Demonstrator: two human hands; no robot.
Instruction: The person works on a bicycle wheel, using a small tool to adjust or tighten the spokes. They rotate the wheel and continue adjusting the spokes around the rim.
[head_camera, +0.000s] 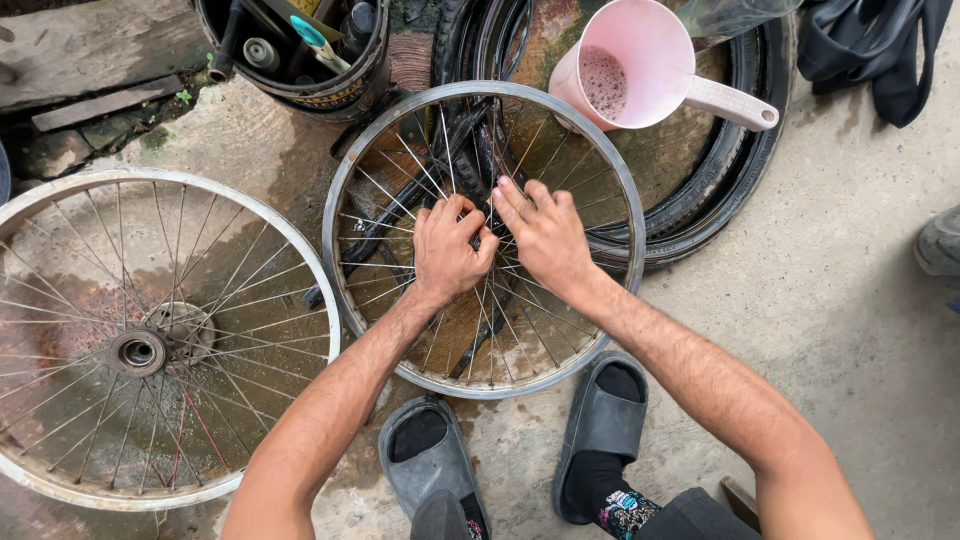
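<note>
A bare spoked bicycle wheel (400, 372) lies flat on the wet concrete just ahead of my feet. Both hands rest at its centre, over the hub, which they hide. My left hand (447, 250) is curled shut around the hub area, fingers bent between the spokes. My right hand (545, 235) lies against it from the right, fingers pressed down on the same spot. Black tyres (720, 190) lie beneath and beyond the rim.
A second, rustier spoked wheel (140, 350) with its hub showing lies to the left. A pink jug (640, 65) stands behind the wheel, a black bucket of tools (300, 50) at top left. My grey slippers (600, 430) are near the rim.
</note>
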